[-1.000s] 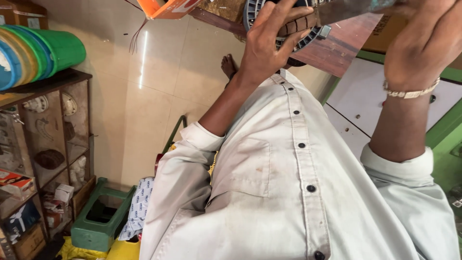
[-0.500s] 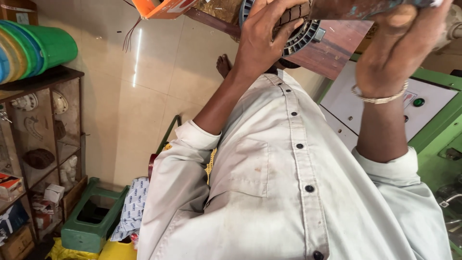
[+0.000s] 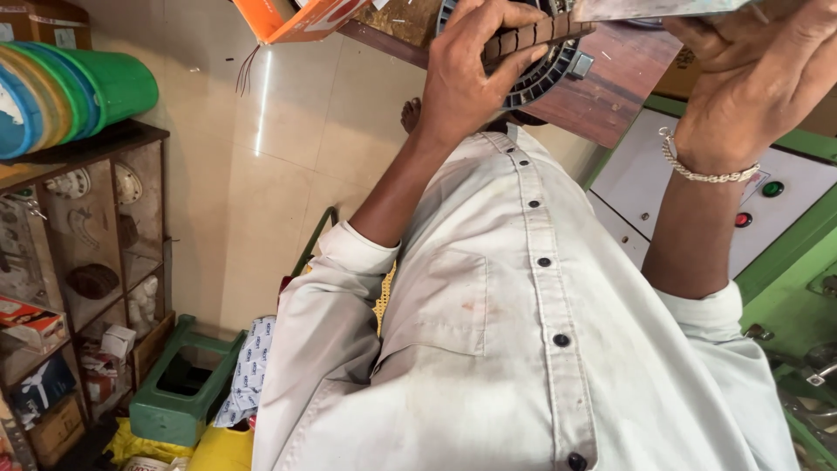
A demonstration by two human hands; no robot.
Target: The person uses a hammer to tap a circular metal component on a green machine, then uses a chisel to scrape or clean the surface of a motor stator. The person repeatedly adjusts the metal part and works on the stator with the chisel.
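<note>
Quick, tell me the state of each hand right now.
Left hand: closed, fingers curled over the round slotted metal part.
Right hand: closed around something at the top edge; what it holds cannot be told.

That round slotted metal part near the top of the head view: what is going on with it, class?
A person in a pale buttoned shirt holds a round slotted metal part over a wooden board. The left hand grips its rim, fingers curled over the edge. The right hand, with a chain bracelet at the wrist, holds a flat piece against the top.
</note>
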